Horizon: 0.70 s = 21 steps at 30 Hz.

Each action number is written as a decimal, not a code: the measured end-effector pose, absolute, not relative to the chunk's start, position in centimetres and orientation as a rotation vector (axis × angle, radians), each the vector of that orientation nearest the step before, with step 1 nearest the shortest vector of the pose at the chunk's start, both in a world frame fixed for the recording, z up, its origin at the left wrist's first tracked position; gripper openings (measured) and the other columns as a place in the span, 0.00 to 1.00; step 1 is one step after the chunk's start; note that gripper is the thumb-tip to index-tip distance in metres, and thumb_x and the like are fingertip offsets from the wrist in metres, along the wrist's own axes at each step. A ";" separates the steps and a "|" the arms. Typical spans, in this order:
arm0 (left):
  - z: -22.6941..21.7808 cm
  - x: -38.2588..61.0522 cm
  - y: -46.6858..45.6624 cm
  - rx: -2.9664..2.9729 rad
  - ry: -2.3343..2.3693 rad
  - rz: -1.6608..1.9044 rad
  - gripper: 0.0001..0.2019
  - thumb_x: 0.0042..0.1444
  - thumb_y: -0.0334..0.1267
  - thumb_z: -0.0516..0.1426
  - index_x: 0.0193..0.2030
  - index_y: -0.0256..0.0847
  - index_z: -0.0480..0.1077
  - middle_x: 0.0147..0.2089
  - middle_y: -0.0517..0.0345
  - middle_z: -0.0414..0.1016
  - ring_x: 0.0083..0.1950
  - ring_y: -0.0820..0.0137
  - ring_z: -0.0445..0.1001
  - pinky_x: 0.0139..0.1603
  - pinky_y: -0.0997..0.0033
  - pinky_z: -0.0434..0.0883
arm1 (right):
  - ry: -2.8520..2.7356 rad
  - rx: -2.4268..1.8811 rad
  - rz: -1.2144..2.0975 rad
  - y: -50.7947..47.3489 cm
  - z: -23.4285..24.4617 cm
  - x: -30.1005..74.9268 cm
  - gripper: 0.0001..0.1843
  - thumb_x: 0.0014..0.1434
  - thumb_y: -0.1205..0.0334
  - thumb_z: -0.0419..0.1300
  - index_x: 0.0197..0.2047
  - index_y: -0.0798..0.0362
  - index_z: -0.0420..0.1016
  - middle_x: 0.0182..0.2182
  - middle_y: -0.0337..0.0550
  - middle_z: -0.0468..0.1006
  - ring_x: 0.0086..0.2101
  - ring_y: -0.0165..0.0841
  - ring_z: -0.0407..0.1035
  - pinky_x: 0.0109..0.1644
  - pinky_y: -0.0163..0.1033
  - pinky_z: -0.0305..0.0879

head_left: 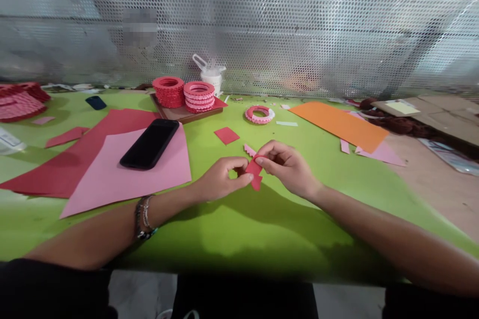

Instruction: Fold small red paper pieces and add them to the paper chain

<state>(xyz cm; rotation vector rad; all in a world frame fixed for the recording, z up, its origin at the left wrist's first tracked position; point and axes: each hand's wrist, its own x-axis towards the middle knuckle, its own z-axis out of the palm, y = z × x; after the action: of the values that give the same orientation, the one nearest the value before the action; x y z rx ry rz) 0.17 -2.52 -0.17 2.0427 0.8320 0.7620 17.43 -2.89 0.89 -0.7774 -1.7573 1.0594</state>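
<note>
Between my two hands, above the green table, is a small folded piece of red paper. My left hand pinches its lower left part between thumb and fingers. At its upper edge, the thumb and forefinger of my right hand grip the same paper. A pink scalloped strip shows just behind the fingers; whether it touches the red paper I cannot tell. A flat red paper piece lies beyond my left hand. Farther back is a red, pink and white scalloped ring.
Left lie large red sheets, a pink sheet and a black phone. Stacked rings stand on a brown tray before a white cup. An orange sheet lies right; a perforated metal panel borders the back.
</note>
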 end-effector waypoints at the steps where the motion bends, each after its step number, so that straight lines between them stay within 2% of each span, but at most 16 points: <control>1: -0.1 0.2 -2.6 1.996 0.837 0.782 0.08 0.54 0.36 0.50 0.28 0.36 0.65 0.26 0.62 0.64 0.28 0.75 0.64 0.31 0.75 0.62 | -1.728 -0.785 1.033 -3.0 1.0 17.4 0.06 0.54 0.63 0.56 0.29 0.56 0.65 0.21 0.34 0.67 0.20 0.21 0.61 0.24 0.28 0.61; 4: 0.2 0.3 -2.6 1.907 0.808 0.801 0.09 0.57 0.36 0.48 0.31 0.37 0.66 0.28 0.61 0.67 0.28 0.75 0.66 0.32 0.75 0.63 | -1.676 -0.815 0.954 -3.3 1.0 17.4 0.05 0.55 0.64 0.56 0.30 0.56 0.64 0.20 0.33 0.66 0.20 0.21 0.61 0.22 0.28 0.61; 10: 0.3 0.2 -2.3 1.853 0.789 0.900 0.08 0.55 0.36 0.50 0.28 0.37 0.65 0.25 0.63 0.65 0.28 0.76 0.65 0.32 0.75 0.62 | -1.826 -0.814 0.698 -3.4 1.1 17.5 0.03 0.54 0.67 0.56 0.34 0.55 0.65 0.24 0.39 0.70 0.23 0.25 0.66 0.24 0.31 0.64; 16: 0.2 0.0 -1.9 1.741 0.783 0.948 0.06 0.52 0.35 0.51 0.28 0.37 0.65 0.26 0.63 0.66 0.28 0.76 0.63 0.30 0.77 0.61 | -2.227 -0.438 -0.073 -2.8 1.0 18.4 0.05 0.55 0.72 0.54 0.33 0.54 0.68 0.32 0.44 0.73 0.32 0.29 0.69 0.34 0.35 0.69; 18: 0.3 0.0 -1.7 1.739 0.793 0.947 0.07 0.52 0.36 0.51 0.27 0.36 0.66 0.26 0.62 0.66 0.29 0.76 0.64 0.31 0.77 0.61 | -2.281 -0.374 -0.287 -2.7 0.9 18.6 0.05 0.56 0.73 0.53 0.32 0.54 0.68 0.32 0.46 0.73 0.31 0.28 0.69 0.32 0.34 0.69; 21: 0.2 -0.1 -1.6 1.742 0.782 0.957 0.08 0.52 0.37 0.51 0.27 0.36 0.67 0.26 0.62 0.67 0.29 0.76 0.64 0.31 0.77 0.61 | -2.286 -0.358 -0.411 -2.6 0.9 18.7 0.06 0.57 0.73 0.53 0.31 0.55 0.68 0.31 0.45 0.73 0.29 0.27 0.67 0.31 0.32 0.68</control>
<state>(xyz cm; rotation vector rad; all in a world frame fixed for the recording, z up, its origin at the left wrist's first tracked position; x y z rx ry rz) -0.06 -1.63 0.22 1.7425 0.7818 0.9566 18.71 -2.61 0.89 -0.3578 -2.2863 -0.4114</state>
